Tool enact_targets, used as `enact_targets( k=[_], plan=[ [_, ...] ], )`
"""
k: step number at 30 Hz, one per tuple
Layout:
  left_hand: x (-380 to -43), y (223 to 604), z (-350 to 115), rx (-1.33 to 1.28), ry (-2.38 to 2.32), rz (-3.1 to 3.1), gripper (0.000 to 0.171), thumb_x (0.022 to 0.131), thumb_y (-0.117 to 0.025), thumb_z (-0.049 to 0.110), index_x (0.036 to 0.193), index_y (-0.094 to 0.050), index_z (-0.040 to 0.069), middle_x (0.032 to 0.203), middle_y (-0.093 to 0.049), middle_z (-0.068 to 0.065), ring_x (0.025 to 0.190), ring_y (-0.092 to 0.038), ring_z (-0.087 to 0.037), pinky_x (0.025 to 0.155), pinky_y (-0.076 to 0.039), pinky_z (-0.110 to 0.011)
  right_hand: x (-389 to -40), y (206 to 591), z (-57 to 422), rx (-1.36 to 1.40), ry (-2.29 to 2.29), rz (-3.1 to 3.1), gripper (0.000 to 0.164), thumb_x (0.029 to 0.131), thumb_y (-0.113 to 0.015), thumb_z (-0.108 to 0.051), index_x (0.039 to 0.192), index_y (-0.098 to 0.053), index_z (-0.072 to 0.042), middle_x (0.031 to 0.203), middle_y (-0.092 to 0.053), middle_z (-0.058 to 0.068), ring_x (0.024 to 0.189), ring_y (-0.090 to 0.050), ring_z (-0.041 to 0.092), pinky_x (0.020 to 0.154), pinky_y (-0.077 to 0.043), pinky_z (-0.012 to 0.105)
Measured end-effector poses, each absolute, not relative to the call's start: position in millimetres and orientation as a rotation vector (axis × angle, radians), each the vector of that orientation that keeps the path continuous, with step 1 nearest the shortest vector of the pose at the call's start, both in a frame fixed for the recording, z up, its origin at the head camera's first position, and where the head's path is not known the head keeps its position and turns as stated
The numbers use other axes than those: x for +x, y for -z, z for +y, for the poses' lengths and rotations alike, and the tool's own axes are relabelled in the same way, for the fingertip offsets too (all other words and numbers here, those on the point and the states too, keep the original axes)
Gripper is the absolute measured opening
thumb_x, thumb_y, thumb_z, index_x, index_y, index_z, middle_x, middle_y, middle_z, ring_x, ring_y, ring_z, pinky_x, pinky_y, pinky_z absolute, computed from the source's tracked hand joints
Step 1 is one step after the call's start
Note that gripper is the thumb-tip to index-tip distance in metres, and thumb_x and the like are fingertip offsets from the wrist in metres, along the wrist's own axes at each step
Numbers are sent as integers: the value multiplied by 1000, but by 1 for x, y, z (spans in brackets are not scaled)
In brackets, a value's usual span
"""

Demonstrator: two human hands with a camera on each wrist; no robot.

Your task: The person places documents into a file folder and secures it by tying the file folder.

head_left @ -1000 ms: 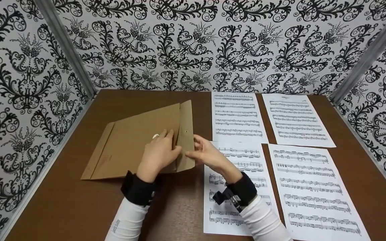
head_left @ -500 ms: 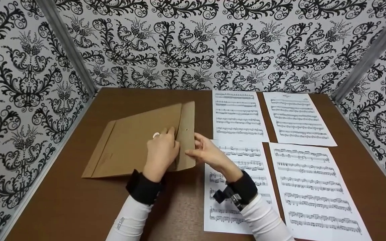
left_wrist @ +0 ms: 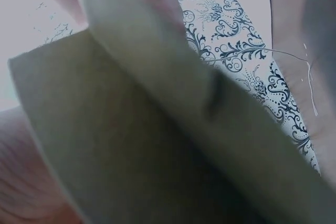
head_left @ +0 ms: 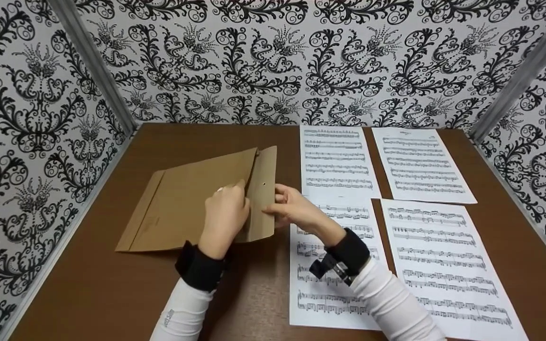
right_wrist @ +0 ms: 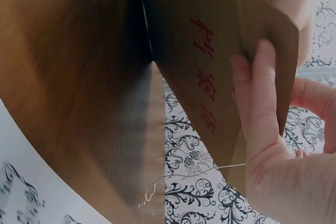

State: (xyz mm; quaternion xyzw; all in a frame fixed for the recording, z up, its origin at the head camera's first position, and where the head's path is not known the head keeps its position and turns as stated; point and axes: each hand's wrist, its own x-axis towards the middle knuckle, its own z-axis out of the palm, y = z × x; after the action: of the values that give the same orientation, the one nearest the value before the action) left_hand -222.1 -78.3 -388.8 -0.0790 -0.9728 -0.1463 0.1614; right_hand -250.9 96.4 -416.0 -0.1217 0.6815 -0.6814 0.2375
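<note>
A brown kraft paper envelope [head_left: 192, 199] stands tilted above the table, its mouth facing right. The left hand [head_left: 225, 210] grips the front panel at the mouth, with its thumb partly hidden. The right hand [head_left: 299, 208] pinches the flap [head_left: 261, 199], its thumb on the near face. In the right wrist view, fingers [right_wrist: 265, 98] lie against the back, beside red printed characters [right_wrist: 203, 74]. The left wrist view looks along the parted, blurred envelope panels [left_wrist: 105, 129]. A thin string [right_wrist: 181, 177] hangs from the flap side.
Music sheets lie on the right half of the brown table [head_left: 78, 289]: one at back left [head_left: 337, 161], one at back right [head_left: 422, 166], one at front left [head_left: 325, 303], one at front right [head_left: 453, 265]. Patterned walls [head_left: 263, 61] enclose the table.
The left hand's fingers have curled more at the envelope's mouth, where the gap beside the flap looks slightly wider. The right hand keeps its pinch on the flap, its forearm shifted slightly right.
</note>
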Motion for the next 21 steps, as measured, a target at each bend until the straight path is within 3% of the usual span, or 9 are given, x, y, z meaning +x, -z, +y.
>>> enact_targets(
  k=[7, 15, 21],
  plan=[
    [-222, 389, -80, -231, 422, -2765, 30, 93, -63, 5, 121, -72, 2, 102, -78, -17, 83, -73, -40, 62, -59, -53, -264, 416, 90, -204, 1872, 1902, 48, 91, -62, -1, 138, -51, 5, 96, -77, 0, 80, -75, 12, 78, -65, 39],
    [-219, 388, -78, -245, 407, -2777, 23, 94, -65, 7, 114, -74, 3, 93, -77, -18, 78, -73, -40, 61, -59, -52, -276, 419, 80, -40, 1834, 1984, 31, 89, -66, -4, 119, -61, 4, 84, -71, 0, 71, -72, 10, 70, -64, 29],
    [-218, 383, -77, -246, 402, -2808, 19, 95, -67, 9, 111, -75, 3, 90, -77, -18, 77, -73, -40, 61, -60, -50, -285, 421, 74, -90, 1837, 2005, 25, 89, -64, 0, 113, -62, 8, 81, -67, 0, 69, -69, 8, 69, -62, 24]
  ],
)
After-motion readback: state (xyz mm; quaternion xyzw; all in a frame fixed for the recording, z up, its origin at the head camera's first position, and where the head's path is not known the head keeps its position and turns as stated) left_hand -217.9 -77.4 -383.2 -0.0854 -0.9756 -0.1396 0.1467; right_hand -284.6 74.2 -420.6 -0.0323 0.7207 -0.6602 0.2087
